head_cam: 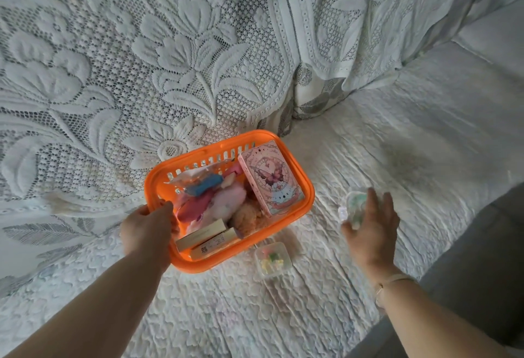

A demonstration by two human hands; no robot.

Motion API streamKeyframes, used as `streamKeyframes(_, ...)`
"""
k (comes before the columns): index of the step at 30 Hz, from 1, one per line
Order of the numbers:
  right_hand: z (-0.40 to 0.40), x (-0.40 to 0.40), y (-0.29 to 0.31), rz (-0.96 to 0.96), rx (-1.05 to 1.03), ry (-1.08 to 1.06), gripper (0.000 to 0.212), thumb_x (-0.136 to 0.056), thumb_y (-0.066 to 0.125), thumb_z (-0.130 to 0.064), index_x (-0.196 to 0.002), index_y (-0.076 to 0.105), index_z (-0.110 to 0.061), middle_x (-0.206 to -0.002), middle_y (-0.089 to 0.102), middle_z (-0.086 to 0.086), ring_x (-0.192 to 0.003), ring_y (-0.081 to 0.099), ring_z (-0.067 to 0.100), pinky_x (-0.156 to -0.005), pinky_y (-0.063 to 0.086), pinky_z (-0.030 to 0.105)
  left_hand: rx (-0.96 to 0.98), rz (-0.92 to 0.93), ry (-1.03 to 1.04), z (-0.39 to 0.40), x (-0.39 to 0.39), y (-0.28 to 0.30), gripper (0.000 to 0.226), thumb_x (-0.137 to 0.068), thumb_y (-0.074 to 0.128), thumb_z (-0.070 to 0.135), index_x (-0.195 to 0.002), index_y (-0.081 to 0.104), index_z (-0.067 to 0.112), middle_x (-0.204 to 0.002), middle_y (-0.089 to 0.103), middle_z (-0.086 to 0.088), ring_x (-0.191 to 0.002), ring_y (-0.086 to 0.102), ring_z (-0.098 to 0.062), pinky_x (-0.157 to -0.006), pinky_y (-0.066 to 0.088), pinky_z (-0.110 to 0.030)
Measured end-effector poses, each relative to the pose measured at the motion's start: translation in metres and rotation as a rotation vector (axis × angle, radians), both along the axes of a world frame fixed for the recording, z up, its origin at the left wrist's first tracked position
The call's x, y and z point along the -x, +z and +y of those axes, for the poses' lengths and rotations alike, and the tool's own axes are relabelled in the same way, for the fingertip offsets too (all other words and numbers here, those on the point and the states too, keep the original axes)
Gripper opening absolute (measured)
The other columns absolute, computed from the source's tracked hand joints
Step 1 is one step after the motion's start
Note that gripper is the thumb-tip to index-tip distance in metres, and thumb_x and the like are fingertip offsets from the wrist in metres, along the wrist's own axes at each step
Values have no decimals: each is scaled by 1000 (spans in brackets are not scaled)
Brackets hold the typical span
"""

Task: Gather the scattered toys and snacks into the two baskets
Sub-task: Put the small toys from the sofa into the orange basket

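An orange plastic basket (307, 185) sits on the sofa seat. It holds a pink butterfly box (270, 177), pink plush toys (224, 202), a blue toy (205, 185), an orange fluffy toy (249, 217) and two beige cartons (209, 240). My left hand (147, 228) grips the basket's near-left rim. My right hand (371, 223) is to the basket's right, fingers curled around a small clear box with pale green contents (355, 203). A second small clear box with coloured bits (272, 260) lies on the seat just in front of the basket.
A white lace throw (141, 60) covers the sofa back behind the basket. The seat cover (411, 145) is white and textured. A grey surface (482, 272) lies at the lower right beyond the seat's edge.
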State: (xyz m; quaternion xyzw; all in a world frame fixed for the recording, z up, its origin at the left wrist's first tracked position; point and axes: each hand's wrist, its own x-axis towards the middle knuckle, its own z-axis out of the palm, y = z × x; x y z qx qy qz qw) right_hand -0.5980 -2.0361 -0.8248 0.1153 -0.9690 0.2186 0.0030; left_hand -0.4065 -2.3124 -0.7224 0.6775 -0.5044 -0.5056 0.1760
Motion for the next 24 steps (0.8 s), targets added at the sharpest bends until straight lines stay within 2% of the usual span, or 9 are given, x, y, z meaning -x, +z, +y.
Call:
streamKeyframes(4,-34,20,55,101,251,-43,83,-77,73,-18,-147,30,-12,-155,20,21,-136,24,41,-110,27,46,0,18,2,-1,-2,8,15,-90,65,16,-79,69,8,-75,67,-13,-70,59,-27,-69,48,-38)
streamKeyframes(6,-58,20,89,113,367,34,80,-76,72,-19,-145,32,-15,-153,25,16,-136,27,36,-109,32,44,2,19,-3,0,-2,12,16,-91,65,16,-77,69,8,-72,66,-12,-66,57,-25,-64,46,-34)
streamKeyframes(8,-86,7,124,110,485,246,74,-71,69,-23,-138,38,-17,-143,39,10,-124,41,30,-99,43,43,0,27,-11,1,-3,18,17,-91,64,16,-77,69,8,-72,66,-12,-64,56,-25,-60,44,-31)
streamKeyframes(10,-111,-17,152,55,533,527,68,-67,65,-26,-132,43,-17,-136,44,3,-121,46,24,-93,47,40,11,23,-25,2,-4,22,17,-91,64,17,-79,69,7,-75,68,-14,-63,56,-25,-59,43,-30)
streamKeyframes(13,-140,-63,176,-94,353,875,66,-69,53,-42,-131,50,-21,-139,41,0,-128,39,16,-102,37,33,40,11,-42,2,-7,28,17,-90,64,19,-78,70,7,-75,69,-15,-64,58,-27,-59,45,-32)
streamKeyframes(15,-153,-87,177,-144,164,999,59,-73,43,-49,-127,55,-27,-128,51,-4,-118,45,16,-94,37,31,45,14,-49,2,-8,30,18,-88,65,20,-74,69,10,-67,66,-12,-60,57,-27,-59,47,-35)
streamKeyframes(18,-168,-107,179,-169,-121,1069,54,-82,34,-58,-115,61,-25,-108,63,2,-106,54,27,-86,40,36,42,19,-53,1,-15,34,17,-89,64,18,-75,69,9,-65,64,-9,-57,54,-24,-55,41,-29)
streamKeyframes(20,-178,-111,178,-183,-252,1111,52,-89,36,-62,-118,58,-24,-109,64,7,-107,55,31,-88,38,40,40,34,-44,1,-21,34,16,-88,64,19,-78,70,8,-70,67,-11,-61,57,-25,-60,44,-31)
streamKeyframes(24,-196,-119,160,-85,-485,1192,59,-93,35,-60,-139,38,-24,-122,60,11,-115,51,36,-99,33,55,27,52,-53,1,-29,33,17,-90,65,21,-80,72,9,-72,68,-11,-63,61,-27,-59,47,-31)
